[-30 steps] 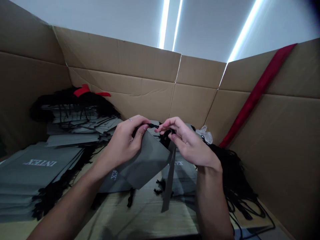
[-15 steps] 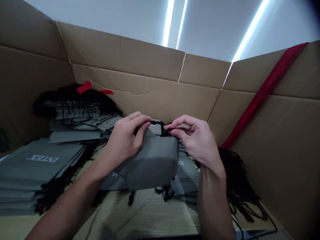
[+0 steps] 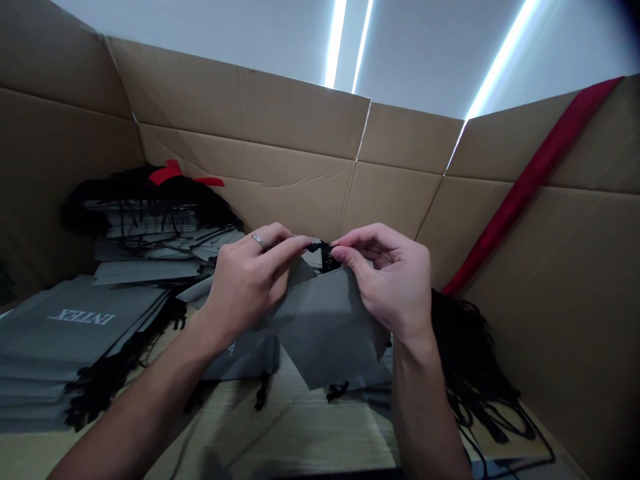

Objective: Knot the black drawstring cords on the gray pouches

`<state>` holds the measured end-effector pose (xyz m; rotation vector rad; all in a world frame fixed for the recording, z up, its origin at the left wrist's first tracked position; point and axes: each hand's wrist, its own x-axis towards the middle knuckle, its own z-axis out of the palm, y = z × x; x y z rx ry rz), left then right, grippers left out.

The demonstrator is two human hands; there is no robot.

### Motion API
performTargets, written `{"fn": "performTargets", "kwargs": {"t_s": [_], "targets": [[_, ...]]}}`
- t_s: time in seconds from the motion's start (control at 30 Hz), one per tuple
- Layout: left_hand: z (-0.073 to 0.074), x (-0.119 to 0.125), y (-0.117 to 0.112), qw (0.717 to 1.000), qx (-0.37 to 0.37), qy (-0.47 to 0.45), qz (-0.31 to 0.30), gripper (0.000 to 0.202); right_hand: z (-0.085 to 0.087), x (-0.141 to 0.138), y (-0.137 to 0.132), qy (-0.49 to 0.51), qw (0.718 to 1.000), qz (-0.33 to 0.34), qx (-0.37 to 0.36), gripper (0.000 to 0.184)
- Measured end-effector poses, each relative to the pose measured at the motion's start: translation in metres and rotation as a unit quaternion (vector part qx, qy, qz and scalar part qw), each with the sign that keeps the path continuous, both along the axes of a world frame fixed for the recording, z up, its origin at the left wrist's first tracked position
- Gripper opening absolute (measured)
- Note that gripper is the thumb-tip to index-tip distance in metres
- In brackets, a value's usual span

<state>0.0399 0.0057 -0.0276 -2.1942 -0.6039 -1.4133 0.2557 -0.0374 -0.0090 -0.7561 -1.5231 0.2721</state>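
A grey fabric drawstring pouch (image 3: 330,327) hangs tilted between my two hands in the middle of the view. My left hand (image 3: 255,270) wears a ring and pinches the black cord (image 3: 320,247) at the pouch's top left. With thumb and forefinger, my right hand (image 3: 387,277) pinches the same black cord from the other side, close to the left fingertips. Part of the cord is hidden behind the fingers. Beneath the held pouch lie other grey pouches (image 3: 240,353) with short knotted black cord ends.
On the left stands a stack of printed grey pouches (image 3: 85,320), with another pile behind it under black cords and a red strip (image 3: 167,173). A heap of loose black cords (image 3: 470,353) lies at right. Cardboard walls (image 3: 280,153) enclose the table (image 3: 280,427); a red ribbon (image 3: 530,180) hangs on the right wall.
The pouch has swung and tilted, a lower corner now pointing down. My right fingertips have moved slightly left and up, and my left fingers have straightened along the cord.
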Motion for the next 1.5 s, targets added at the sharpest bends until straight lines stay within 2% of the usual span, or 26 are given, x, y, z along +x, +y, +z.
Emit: {"fn": "performTargets", "kwargs": {"t_s": [0.13,0.53,0.87,1.5], "targets": [[-0.001,-0.001,0.001,1.0,0.013,0.008,0.013,0.033,-0.002,-0.003,-0.003,-0.024,0.998,-0.042,0.029,0.004],[0.0,0.0,0.0,1.0,0.008,-0.015,0.023,0.027,-0.003,-0.006,-0.004,-0.015,0.999,-0.006,0.045,0.012],[0.002,-0.002,-0.001,1.0,0.003,-0.018,0.015,0.025,-0.001,-0.002,0.003,0.009,0.997,0.07,-0.001,0.012],[0.003,-0.001,-0.005,0.999,-0.006,-0.031,0.024,0.025,0.0,-0.004,0.007,0.033,0.995,0.091,-0.023,0.012]]}}
